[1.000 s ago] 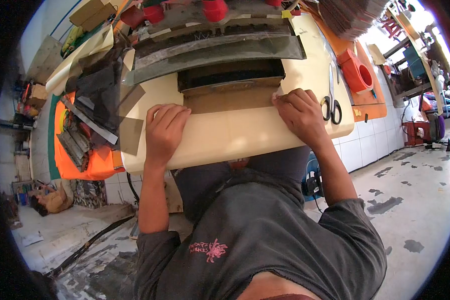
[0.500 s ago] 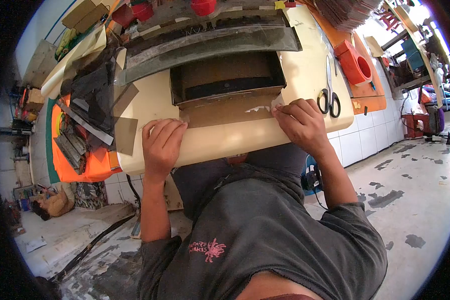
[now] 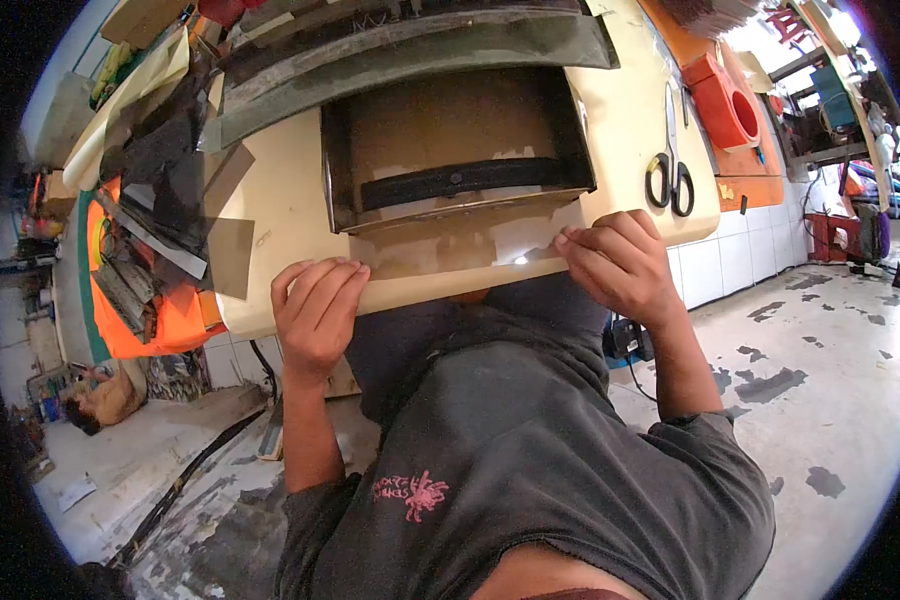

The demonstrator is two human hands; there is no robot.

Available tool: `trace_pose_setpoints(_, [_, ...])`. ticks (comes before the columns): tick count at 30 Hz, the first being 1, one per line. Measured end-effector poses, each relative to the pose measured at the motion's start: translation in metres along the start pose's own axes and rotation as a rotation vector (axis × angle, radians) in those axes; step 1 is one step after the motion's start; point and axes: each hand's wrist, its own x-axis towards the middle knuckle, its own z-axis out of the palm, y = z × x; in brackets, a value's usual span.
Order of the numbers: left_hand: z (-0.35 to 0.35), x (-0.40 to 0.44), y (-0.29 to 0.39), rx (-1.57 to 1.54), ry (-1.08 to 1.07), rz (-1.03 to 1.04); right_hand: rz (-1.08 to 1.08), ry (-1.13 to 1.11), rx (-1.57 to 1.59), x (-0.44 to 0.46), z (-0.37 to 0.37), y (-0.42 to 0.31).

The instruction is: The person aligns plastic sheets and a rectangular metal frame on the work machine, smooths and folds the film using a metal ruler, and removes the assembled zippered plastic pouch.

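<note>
At the near edge of the cream-covered table, a see-through brownish sheet lies with a bright reflection on it. My left hand pinches its near left corner, thumb mostly hidden behind the fingers. My right hand has its fingers pressed together at the near right corner. Just beyond the sheet sits a dark shallow box-like frame with a black strip across its front part. Whether the sheet is joined to this frame, I cannot tell. A long grey-green curved strip crosses above the frame.
Scissors with black handles lie right of my right hand. Farther right stands a red holder with a round hole. Dark film scraps and an orange cloth are at the left. Another person is low at the far left.
Both hands and the sheet have shifted toward me, nearer the table's front edge. The dark frame appears larger and more of its black strip shows. The view has also shifted slightly.
</note>
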Motion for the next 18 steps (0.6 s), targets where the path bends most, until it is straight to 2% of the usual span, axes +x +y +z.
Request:
trace_pose_setpoints(8, [-0.002, 0.003, -0.006, -0.116, -0.059, -0.028, 0.012, -0.053, 0.147, 0.002, -0.004, 0.008])
trace_pose_setpoints(12, [0.005, -0.002, -0.008, -0.228, 0.048, -0.122, 0.086, 0.094, 0.276, -0.003, -0.001, 0.016])
trace_pose_setpoints(14, [0.010, 0.001, -0.007, -0.252, 0.095, -0.188, 0.375, 0.247, 0.436, -0.003, 0.003, 0.018])
trace_pose_setpoints(16, [0.015, 0.008, -0.004, -0.351, 0.289, -0.346, 0.396, 0.261, 0.464, -0.001, 0.005, 0.024])
trace_pose_setpoints(18, [0.019, 0.009, -0.008, -0.340, 0.248, -0.385, 0.632, 0.328, 0.557, 0.003, 0.007, 0.026])
